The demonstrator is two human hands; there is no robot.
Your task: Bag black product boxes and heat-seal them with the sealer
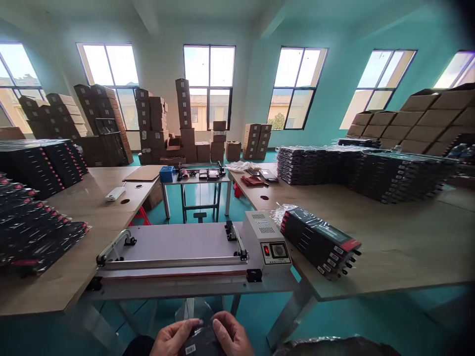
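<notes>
At the bottom of the head view, my left hand (pixel 175 338) and my right hand (pixel 230 335) pinch the near end of a black package (pixel 203 342) in clear plastic, one on each side. A small white barcode label (pixel 190 349) shows on it. Clear film (pixel 193 307) sticks out beyond my fingertips; the package's lower part is cut off by the frame. Just past my hands stands a bar heat sealer (pixel 178 242), its long bar raised on hinged arms. Its control box (pixel 267 242) has a lit red switch and a dial.
Several black wrapped packages (pixel 319 240) lie stacked on the right table (pixel 401 237). More piles (pixel 37 222) fill the left table, beside a white power strip (pixel 115 193). Cardboard boxes (pixel 256 141) line the window wall. A small bench (pixel 202 179) holds tools. Dark plastic (pixel 334 346) sits at lower right.
</notes>
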